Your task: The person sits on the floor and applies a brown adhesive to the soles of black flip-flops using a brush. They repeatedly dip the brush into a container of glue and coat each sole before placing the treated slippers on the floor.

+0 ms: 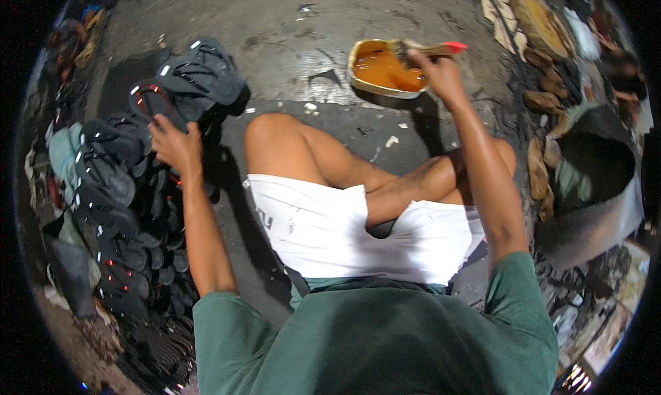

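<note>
My right hand (443,76) is closed round a brush (432,50) with a red-tipped handle. Its bristles reach over a pale, open container (389,89) of orange-brown liquid on the floor ahead of me. To the left, my left hand (177,146) grips the near end of a dark flip-flop (160,106) with red glints on its strap, thumb and fingers on either side of it. That flip-flop rests on a long heap of black flip-flops (110,178). More grey-black flip-flops (206,75) lie just beyond.
I sit cross-legged on a dark mat (330,130) with pale scraps on it. A large dark curved container (592,223) stands on my right, near brown scraps (540,168). At the far right lies a round wooden block (540,23). Clutter lines both sides.
</note>
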Demonstrator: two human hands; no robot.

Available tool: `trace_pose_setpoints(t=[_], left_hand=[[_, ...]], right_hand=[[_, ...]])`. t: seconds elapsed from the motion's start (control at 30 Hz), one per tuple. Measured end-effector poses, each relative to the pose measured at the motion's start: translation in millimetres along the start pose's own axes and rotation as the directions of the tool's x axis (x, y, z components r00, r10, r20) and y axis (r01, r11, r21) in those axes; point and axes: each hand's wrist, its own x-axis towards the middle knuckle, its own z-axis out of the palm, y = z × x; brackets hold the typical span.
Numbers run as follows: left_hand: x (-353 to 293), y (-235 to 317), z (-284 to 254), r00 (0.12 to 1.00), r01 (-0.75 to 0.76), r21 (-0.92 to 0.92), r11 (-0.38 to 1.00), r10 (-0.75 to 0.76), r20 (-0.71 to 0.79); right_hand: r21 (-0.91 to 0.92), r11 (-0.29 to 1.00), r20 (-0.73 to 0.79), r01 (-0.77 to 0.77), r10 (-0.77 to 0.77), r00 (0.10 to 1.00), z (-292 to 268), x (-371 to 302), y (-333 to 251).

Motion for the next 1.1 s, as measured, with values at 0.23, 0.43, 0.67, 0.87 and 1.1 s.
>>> trace_pose_setpoints(t=[0.23, 0.43, 0.67, 0.87, 1.1], left_hand=[[-94, -15, -49, 0.932, -0.354, -0.530, 0.771, 0.244, -0.267], [-248, -71, 29, 0.914, -0.068, -0.583, 0.809, 0.285, 0.290], [-274, -96, 36, 0.928, 0.347, -0.669, 0.658, -0.137, 0.346], [-326, -143, 42, 0.817, 0.462, -0.003, 0.887, -0.425, 0.391], [-299, -162, 25, 0.707, 0.372, 0.004, 0.928, -0.286, 0.646]], right_hand=[[-0.505, 0.828, -0.015, 0.244, -0.291, 0.957, 41, 9, 18], [-0.460, 0.885, 0.031, 0.065, -0.057, 0.998, 13, 11, -16], [-0.273, 0.962, -0.045, 0.014, -0.028, 0.999, -43, -53, -5], [-0.334, 0.941, -0.145, 0.056, -0.109, 0.983, -26, -83, -7], [-0.392, 0.915, -0.159, 0.094, -0.168, 0.973, -17, -96, -18]])
